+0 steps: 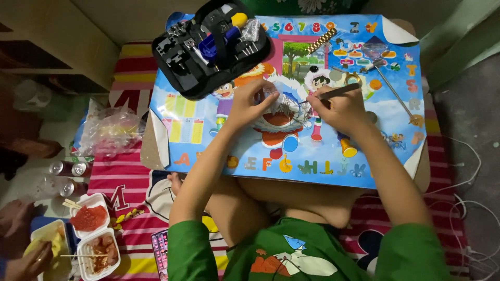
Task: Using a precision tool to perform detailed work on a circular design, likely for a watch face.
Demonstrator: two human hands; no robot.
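Note:
My left hand [249, 104] pinches a small clear plastic bag [282, 105] of thin metal pins over a low table covered by a colourful cartoon alphabet sheet [208, 135]. In my right hand [338, 108] I grip a slim dark tool [339, 91], its tip pointing left toward the little bag. The two hands are close together near the middle of the sheet.
An open black tool case [208, 47] with small tools sits at the sheet's far left corner. A metal watch band [322, 41], small parts and a long thin metal rod [396, 93] lie at the far right. Food trays [94, 234], drink cans [70, 169] and another person's hand [26, 263] are on the left.

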